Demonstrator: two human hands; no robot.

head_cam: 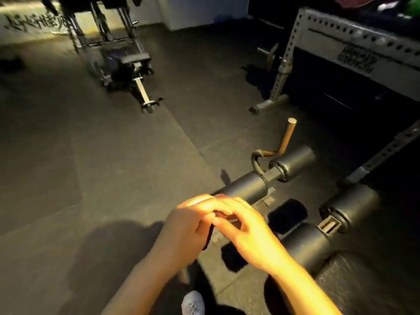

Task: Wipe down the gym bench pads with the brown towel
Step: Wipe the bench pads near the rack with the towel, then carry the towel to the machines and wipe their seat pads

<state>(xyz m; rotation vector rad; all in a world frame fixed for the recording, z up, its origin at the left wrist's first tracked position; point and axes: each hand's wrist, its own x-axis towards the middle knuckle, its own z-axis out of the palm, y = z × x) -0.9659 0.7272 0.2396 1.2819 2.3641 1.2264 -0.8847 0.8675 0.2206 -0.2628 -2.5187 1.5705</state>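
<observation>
Your left hand (188,226) and right hand (241,226) met above the roller pads (245,186). Both pinched a small dark item (223,216); I couldn't tell what.

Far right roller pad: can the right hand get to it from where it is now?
Probably yes. The right hand is busy pinching something dark together with the left hand, but nothing stands between it and the far right roller pad.
</observation>
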